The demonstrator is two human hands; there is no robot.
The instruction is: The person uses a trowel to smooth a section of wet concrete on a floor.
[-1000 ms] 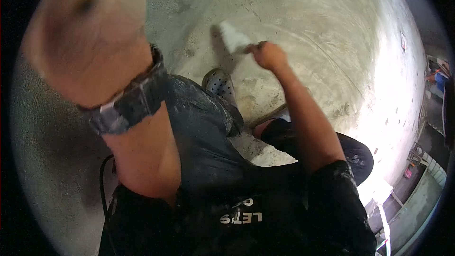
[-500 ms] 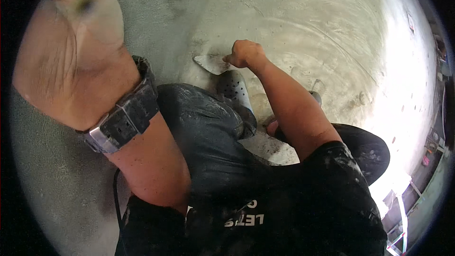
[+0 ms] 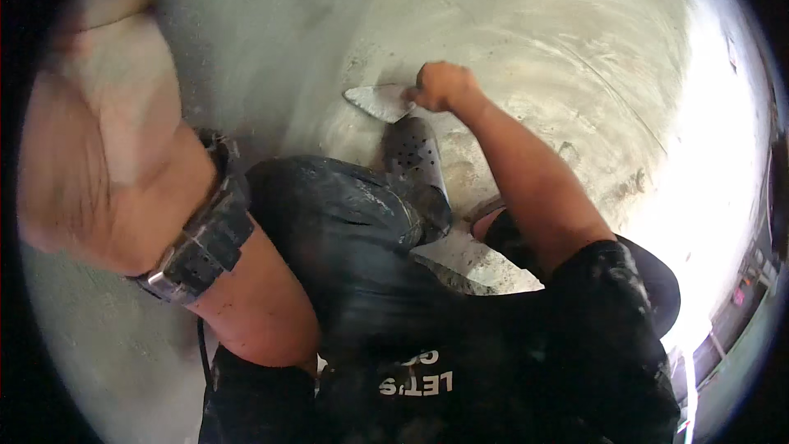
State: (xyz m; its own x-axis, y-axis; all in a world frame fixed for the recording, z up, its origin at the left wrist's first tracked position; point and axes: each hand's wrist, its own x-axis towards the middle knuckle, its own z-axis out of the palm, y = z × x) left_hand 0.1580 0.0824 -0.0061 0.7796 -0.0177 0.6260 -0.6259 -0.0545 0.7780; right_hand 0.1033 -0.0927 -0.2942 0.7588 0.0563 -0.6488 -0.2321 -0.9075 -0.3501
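Observation:
My right hand [image 3: 446,86] is closed round the handle of a pointed trowel [image 3: 380,103], and its fingers hide the handle. The pale, leaf-shaped blade points left, just beyond the toe of my grey clog [image 3: 413,148], close to the smeared grey cement surface [image 3: 526,57]. Whether the blade touches that surface, I cannot tell. My left hand [image 3: 115,115] is raised large at the left with its palm showing, blurred and holding nothing visible. Its fingers stretch upward, partly out of the picture. A dark strap with a metal buckle [image 3: 168,279] is round that wrist.
My bent knee in dusty dark trousers [image 3: 329,197] is between my arms. A dark cord [image 3: 204,353] hangs beside my left sleeve. Strong light whitens the right side; beyond it are a pale metal frame [image 3: 690,395] and a small pink thing [image 3: 738,297].
My right hand and the trowel have moved slightly right and up in the picture. My left hand has shifted left and a little down. The view has also shifted.

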